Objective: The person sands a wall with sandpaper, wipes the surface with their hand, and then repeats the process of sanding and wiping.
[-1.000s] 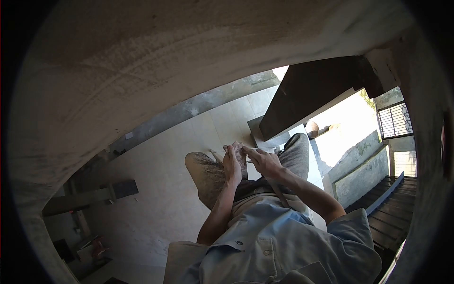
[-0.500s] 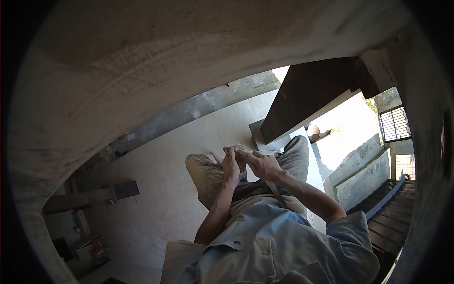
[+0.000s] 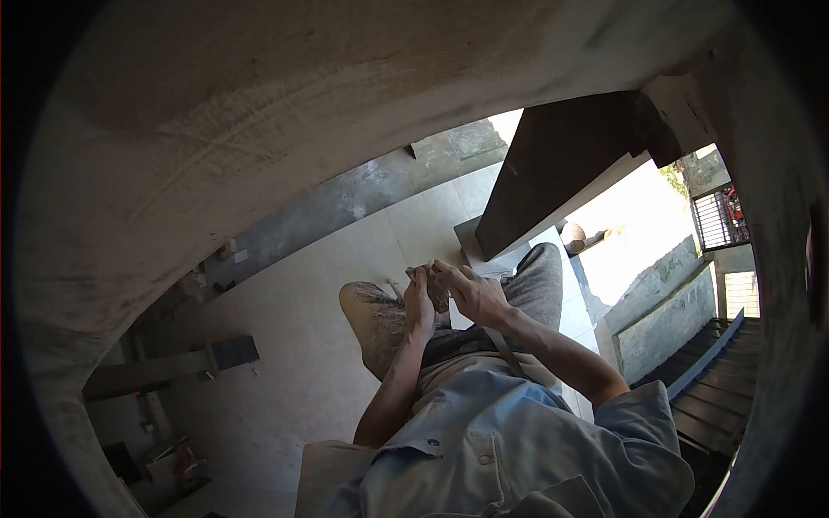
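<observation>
Between my two hands, above my lap, is a small brown, mottled piece (image 3: pixel 439 296); its kind is too small and dim to make out. My left hand (image 3: pixel 420 306) is closed round its left side, thumb up along it. My right hand (image 3: pixel 477 298) is closed too, with bent fingertips on the upper right edge of the same piece. A thin pale tip (image 3: pixel 395 286) sticks out left of my left hand, over the knee. My grey trousers (image 3: pixel 373 324) lie under both hands.
A dark slanting panel (image 3: pixel 553 173) stands ahead to the right, by a sunlit opening. A round tan object (image 3: pixel 572 237) sits on the ground outside. Dark slats (image 3: pixel 712 371) are at right. Pale floor tiles (image 3: pixel 294 345) spread to the left, with a dark block (image 3: pixel 235 352).
My right fingers have shifted up and left onto the top of the brown piece, and more of the piece shows between my hands. The view has turned slightly.
</observation>
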`<state>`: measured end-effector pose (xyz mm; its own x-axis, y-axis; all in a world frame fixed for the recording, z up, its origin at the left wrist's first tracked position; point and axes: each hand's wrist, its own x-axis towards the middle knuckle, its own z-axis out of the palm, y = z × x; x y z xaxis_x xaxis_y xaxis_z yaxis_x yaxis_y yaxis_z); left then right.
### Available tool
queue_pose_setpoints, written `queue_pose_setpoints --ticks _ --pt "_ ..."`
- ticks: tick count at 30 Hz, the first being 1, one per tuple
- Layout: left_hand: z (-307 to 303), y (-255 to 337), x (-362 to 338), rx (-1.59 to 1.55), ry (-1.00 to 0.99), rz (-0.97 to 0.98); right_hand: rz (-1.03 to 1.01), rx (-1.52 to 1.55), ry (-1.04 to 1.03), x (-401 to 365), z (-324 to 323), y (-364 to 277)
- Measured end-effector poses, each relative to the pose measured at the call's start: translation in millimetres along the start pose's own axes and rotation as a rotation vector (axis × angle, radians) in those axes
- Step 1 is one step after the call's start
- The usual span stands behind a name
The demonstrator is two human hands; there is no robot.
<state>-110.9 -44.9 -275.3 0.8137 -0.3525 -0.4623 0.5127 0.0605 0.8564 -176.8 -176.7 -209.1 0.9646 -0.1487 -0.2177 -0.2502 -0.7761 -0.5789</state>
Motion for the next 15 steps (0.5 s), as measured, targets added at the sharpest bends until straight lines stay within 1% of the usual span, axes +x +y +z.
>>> queue_pose_setpoints --ticks 1,2,5,6,9,10,11,13,14,15 --pt "2.4 2.0 2.0 -0.062 -0.032 0.001 0.018 -0.074 -0.147 0.0 -7.8 -5.5" --pt "3.5 3.4 3.5 -0.123 -0.063 0.002 0.111 -0.077 -0.141 6.6 1.5 2.7" --pt "-0.6 4.1 7.5 0.003 0.027 0.035 -0.052 0.157 0.298 16.5 15.0 18.9" --pt "-1.6 3.0 6.3 -0.064 0.011 -0.005 -0.118 0.201 0.36 13.6 21.0 17.8" --pt "3.7 16.3 1.1 -0.171 0.018 -0.133 -0.081 0.02 -0.034 -1.2 11.1 3.8" --pt "0.0 6.0 7.7 -0.147 -0.016 -0.052 -0.062 0.061 0.06 7.3 26.8 21.4" --pt "-2.1 -1.8 10.1 -0.094 0.001 0.004 0.028 0.142 0.057 12.7 14.3 24.0" --pt "-5.5 -9.3 18.4 0.013 0.037 0.127 0.014 0.302 0.348 21.5 11.4 27.5" --pt "-0.8 4.9 7.7 -0.016 0.03 0.032 -0.009 0.286 0.32 17.0 1.7 14.0" --pt "1.3 11.5 -3.0 -0.081 0.029 -0.012 -0.021 0.273 0.291 7.8 -7.4 -2.3"
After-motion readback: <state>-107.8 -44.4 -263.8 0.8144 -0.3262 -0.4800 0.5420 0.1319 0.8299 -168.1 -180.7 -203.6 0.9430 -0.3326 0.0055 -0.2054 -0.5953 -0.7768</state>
